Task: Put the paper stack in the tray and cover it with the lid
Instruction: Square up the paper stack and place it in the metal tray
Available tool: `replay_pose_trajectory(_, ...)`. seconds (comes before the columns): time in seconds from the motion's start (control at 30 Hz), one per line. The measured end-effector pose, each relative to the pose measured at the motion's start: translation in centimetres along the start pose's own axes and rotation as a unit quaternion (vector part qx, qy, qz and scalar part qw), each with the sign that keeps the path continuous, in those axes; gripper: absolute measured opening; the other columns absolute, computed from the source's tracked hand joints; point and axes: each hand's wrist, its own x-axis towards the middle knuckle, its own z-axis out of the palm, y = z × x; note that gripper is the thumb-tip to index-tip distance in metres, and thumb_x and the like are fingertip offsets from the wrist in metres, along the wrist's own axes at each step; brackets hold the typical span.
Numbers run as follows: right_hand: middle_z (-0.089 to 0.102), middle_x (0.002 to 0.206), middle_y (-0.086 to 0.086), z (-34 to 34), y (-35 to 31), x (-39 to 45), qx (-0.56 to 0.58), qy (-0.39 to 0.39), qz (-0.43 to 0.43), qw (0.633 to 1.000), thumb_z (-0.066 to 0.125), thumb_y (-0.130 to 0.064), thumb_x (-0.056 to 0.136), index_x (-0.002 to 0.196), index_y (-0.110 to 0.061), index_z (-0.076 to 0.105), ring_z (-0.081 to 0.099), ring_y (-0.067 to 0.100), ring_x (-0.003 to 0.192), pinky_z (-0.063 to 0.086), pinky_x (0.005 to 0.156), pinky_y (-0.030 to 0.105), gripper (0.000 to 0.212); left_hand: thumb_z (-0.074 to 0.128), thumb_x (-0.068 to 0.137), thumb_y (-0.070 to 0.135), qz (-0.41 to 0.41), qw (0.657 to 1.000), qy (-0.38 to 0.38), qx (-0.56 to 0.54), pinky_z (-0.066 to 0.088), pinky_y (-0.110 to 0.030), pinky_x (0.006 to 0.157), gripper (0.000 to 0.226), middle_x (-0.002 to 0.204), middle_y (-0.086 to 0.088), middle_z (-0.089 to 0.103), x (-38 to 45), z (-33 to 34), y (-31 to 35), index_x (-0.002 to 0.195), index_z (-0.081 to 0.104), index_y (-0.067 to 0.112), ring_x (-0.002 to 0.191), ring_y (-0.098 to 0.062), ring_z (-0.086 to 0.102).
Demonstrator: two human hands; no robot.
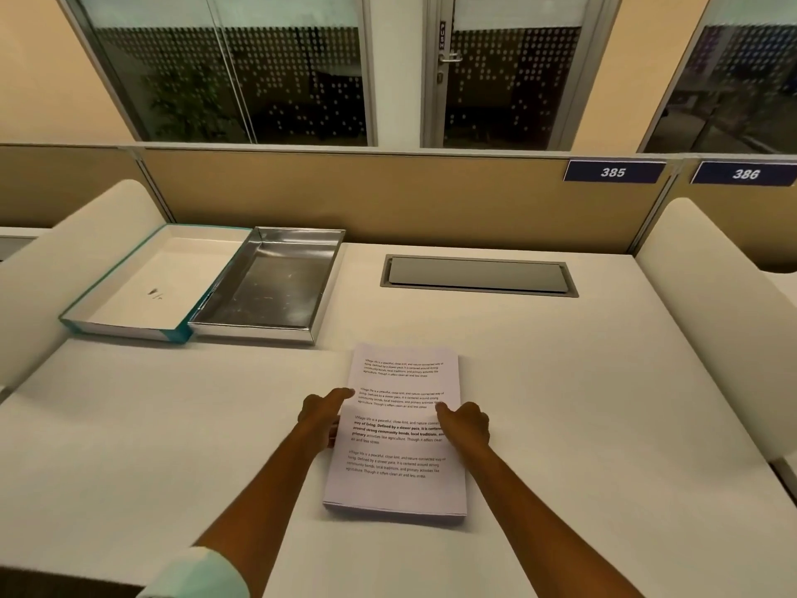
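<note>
A stack of printed white paper lies flat on the white desk, just in front of me. My left hand holds its left edge, thumb on top and fingers curled at the side. My right hand grips the right edge the same way. Further back on the left stands an empty silver metal tray. Touching its left side is a white lid with teal edges, lying open side up.
A grey cable hatch is set into the desk behind the stack. A tan partition closes the back. Rounded white side panels stand at the left and right.
</note>
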Motion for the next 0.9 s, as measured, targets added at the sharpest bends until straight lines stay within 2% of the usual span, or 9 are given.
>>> replay_pose_trajectory(0.13,0.066,0.099,0.011,-0.6,0.1,0.2,0.050,-0.004,-0.003,0.999,0.054,-0.033,0.089,0.101,-0.002,0.060,0.061,0.024,0.080,0.048,0.066,0.029,0.034,0.070,0.080,0.032,0.004,1.000,0.013,0.025,0.055,-0.049,0.079,0.033,0.086,-0.019,0.067,0.2,0.1,0.2,0.083,0.052,0.005,0.077,-0.035,0.066)
replay_pose_trajectory(0.23,0.068,0.092,0.009,-0.8,0.2,0.3,0.071,-0.003,-0.006,0.997,0.057,-0.030,0.088,0.099,-0.002,0.064,0.061,0.021,0.073,0.046,0.056,0.024,0.032,0.070,0.082,0.026,0.005,0.999,0.010,0.030,0.055,-0.047,0.077,0.027,0.084,-0.016,0.065,0.1,0.4,0.9,0.083,0.052,0.006,0.078,-0.034,0.065)
replay_pose_trajectory(0.37,0.072,0.093,0.010,-0.7,0.2,0.6,0.083,-0.016,-0.006,0.996,0.058,-0.025,0.086,0.093,-0.004,0.067,0.068,0.024,0.080,0.056,0.070,0.030,0.024,0.069,0.084,0.011,-0.027,0.999,-0.008,0.035,0.048,-0.045,0.070,0.022,0.082,-0.015,0.061,0.3,0.5,1.7,0.083,0.048,0.006,0.071,-0.030,0.060)
replay_pose_trajectory(0.5,0.069,0.089,0.008,-0.7,0.1,0.7,0.090,-0.024,-0.005,0.996,0.057,-0.018,0.086,0.096,-0.001,0.064,0.065,0.020,0.071,0.052,0.058,0.025,0.021,0.070,0.082,0.002,-0.058,0.998,0.000,0.039,0.047,-0.045,0.064,0.021,0.080,-0.017,0.061,0.7,0.1,1.5,0.084,0.050,0.000,0.066,-0.030,0.060)
replay_pose_trajectory(0.57,0.071,0.091,0.009,-0.7,0.1,0.9,0.086,-0.025,-0.002,0.996,0.059,-0.019,0.083,0.098,-0.002,0.063,0.067,0.022,0.074,0.055,0.062,0.027,0.023,0.073,0.080,0.000,-0.064,0.997,0.000,0.038,0.050,-0.047,0.067,0.022,0.082,-0.019,0.063,0.9,-0.2,1.2,0.088,0.052,-0.003,0.066,-0.032,0.062)
replay_pose_trajectory(0.63,0.071,0.090,0.008,-0.6,0.2,1.0,0.078,-0.025,-0.001,0.997,0.060,-0.021,0.081,0.097,-0.004,0.063,0.069,0.023,0.077,0.057,0.067,0.029,0.023,0.075,0.076,-0.001,-0.054,0.997,0.004,0.049,0.055,-0.049,0.073,0.023,0.090,-0.022,0.066,1.2,-0.3,1.0,0.086,0.055,-0.004,0.071,-0.034,0.065)
replay_pose_trajectory(0.73,0.069,0.084,0.006,-0.5,0.6,1.1,0.073,-0.022,-0.008,0.997,0.061,-0.016,0.081,0.092,-0.003,0.065,0.067,0.024,0.076,0.054,0.064,0.027,0.017,0.081,0.069,-0.001,-0.023,0.994,0.031,0.099,0.056,-0.050,0.084,0.034,0.102,-0.023,0.066,1.6,-0.1,0.7,0.093,0.058,-0.007,0.091,-0.040,0.067)
replay_pose_trajectory(0.8,0.070,0.084,0.006,-0.4,0.9,1.4,0.064,-0.018,-0.014,0.998,0.060,-0.013,0.081,0.085,-0.004,0.065,0.067,0.024,0.076,0.056,0.068,0.031,0.011,0.081,0.071,0.003,-0.002,0.990,0.043,0.138,0.054,-0.045,0.082,0.036,0.099,-0.020,0.064,1.3,0.0,0.7,0.098,0.060,-0.007,0.097,-0.039,0.065)
replay_pose_trajectory(0.9,0.069,0.082,0.008,-0.6,1.1,1.7,0.075,-0.016,-0.007,0.997,0.062,-0.012,0.080,0.077,-0.004,0.062,0.065,0.022,0.069,0.057,0.069,0.033,0.009,0.082,0.071,0.006,-0.001,0.985,0.044,0.167,0.056,-0.043,0.076,0.039,0.101,-0.021,0.067,1.5,0.1,0.3,0.101,0.059,-0.006,0.091,-0.037,0.066)
